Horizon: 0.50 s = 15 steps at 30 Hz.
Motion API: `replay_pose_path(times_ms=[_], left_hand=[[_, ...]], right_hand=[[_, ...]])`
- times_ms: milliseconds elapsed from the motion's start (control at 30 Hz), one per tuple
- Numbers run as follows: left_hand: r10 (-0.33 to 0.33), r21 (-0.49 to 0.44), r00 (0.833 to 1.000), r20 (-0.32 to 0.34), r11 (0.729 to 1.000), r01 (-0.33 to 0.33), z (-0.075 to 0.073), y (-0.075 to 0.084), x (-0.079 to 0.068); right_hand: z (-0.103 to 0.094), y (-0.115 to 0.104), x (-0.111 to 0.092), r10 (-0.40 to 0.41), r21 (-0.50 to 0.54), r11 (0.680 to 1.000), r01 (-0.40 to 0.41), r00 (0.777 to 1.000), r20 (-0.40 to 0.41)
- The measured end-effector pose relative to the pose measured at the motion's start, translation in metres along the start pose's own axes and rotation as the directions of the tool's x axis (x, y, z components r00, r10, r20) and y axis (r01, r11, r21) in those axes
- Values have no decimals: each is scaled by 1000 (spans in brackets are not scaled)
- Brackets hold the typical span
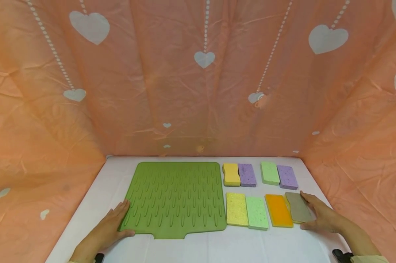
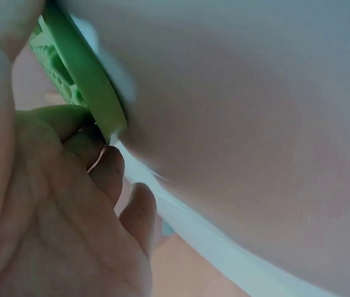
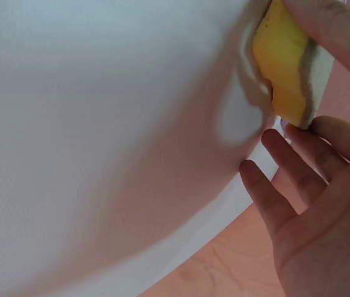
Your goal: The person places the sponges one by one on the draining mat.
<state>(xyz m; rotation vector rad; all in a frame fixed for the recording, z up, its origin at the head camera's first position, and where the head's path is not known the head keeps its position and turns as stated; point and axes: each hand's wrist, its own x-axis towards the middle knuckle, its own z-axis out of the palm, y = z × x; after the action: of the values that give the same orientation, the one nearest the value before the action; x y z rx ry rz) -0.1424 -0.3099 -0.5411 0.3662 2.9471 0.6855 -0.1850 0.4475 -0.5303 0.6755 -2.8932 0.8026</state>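
Head, green mat (image 1: pixel 176 199): left of centre; left hand (image 1: pixel 111 223), fingers relaxed, touches its lower-left corner;
Head, grey sponge (image 1: pixel 298 207): lower right; right hand (image 1: pixel 326 216) pinches its two ends;
Left wrist, green mat: upper left, touching fingers;
Right wrist, grey sponge: upper right, yellow underneath.

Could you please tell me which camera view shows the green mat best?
The head view: nearly the whole green mat, ridges included, is visible. The left wrist view shows only part, against the left hand; the right wrist view, none.
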Motion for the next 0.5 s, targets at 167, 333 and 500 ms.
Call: replay_pose_path(times_ms=[167, 333, 500], left_hand=[[6, 34, 1000, 0, 999, -6, -2, 4, 3], [16, 74, 1000, 12, 997, -17, -4, 8, 3], [17, 75, 1000, 22, 997, -19, -7, 9, 3]], right_hand=[[-2, 0, 1, 29, -55, 998, -30, 999, -17], [-8, -5, 3, 89, -146, 985, -92, 996, -27], [-12, -8, 7, 98, -145, 984, -104, 994, -46]])
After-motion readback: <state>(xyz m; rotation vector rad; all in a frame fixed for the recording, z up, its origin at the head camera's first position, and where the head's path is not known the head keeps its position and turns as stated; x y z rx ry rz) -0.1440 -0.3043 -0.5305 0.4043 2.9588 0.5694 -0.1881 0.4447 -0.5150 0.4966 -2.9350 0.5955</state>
